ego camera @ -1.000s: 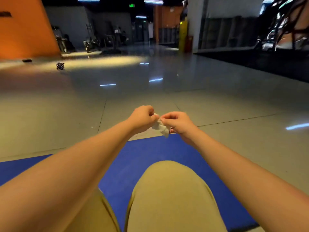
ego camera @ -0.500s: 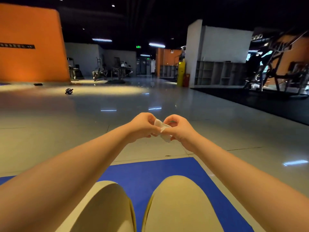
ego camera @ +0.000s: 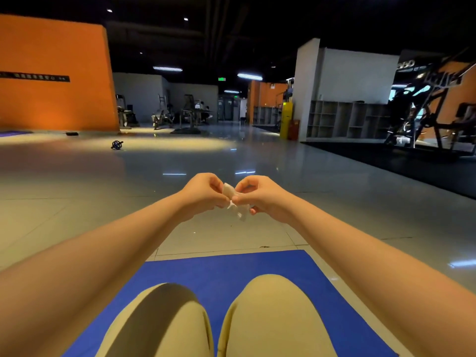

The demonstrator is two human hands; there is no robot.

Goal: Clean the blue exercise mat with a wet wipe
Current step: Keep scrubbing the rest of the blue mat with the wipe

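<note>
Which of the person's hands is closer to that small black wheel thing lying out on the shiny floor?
Left. The left hand is on the same side as the small black wheel, which lies farther out; the right hand is further right, across the crumpled white wipe.

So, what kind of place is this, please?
Most likely a gym: weight machines stand at the right, an ab roller lies on the tiled floor, and a blue exercise mat lies under the person's knees.

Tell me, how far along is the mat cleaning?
Barely begun. Done: a wet wipe is out and in hand. In hand: the left hand and right hand pinch the crumpled wipe between them in the air, seemingly unfolding it. Left: all the wiping, since the wipe hangs beyond the far end of the blue mat, not touching it.
</note>
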